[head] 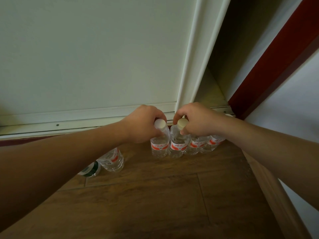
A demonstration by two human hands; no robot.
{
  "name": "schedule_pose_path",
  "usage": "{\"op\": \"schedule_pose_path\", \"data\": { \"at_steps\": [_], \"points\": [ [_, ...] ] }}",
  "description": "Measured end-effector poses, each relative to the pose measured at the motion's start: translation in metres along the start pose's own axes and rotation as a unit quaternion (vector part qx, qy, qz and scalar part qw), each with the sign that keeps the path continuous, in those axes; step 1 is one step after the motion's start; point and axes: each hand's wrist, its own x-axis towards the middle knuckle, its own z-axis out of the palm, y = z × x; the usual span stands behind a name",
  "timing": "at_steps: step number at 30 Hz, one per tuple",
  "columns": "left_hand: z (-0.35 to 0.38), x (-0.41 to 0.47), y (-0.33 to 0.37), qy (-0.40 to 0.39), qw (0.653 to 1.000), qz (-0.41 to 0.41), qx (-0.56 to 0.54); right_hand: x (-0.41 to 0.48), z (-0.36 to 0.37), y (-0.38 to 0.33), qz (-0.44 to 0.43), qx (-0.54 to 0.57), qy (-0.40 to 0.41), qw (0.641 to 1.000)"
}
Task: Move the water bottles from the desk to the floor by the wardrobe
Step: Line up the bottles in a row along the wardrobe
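From the head camera I see my left hand (141,125) curled round the neck of the left bottle (160,144), fingers wrapped just under its white cap, and my right hand (200,122) pinching the neck of the right bottle (178,145) the same way. Both bottles stand upright and touching each other on the wooden floor (164,195), close against the foot of the wardrobe (103,57). They head a row with two more bottles (196,145) to the right. A spare bottle (114,161) and a dark-labelled bottle (89,169) sit apart, partly hidden under my left forearm. They look full, so I judge them fairly heavy with thin, squashy walls. The stiff neck is the safest hold, and a careless release could topple the row.
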Motion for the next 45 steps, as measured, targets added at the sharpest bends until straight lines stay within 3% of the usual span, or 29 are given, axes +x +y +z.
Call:
{"op": "schedule_pose_path", "data": {
  "at_steps": [45],
  "points": [
    [0.003, -0.007, 0.003, -0.015, 0.999, -0.002, 0.036, -0.001, 0.004, 0.012, -0.022, 0.020, 0.025, 0.999]
  ]
}}
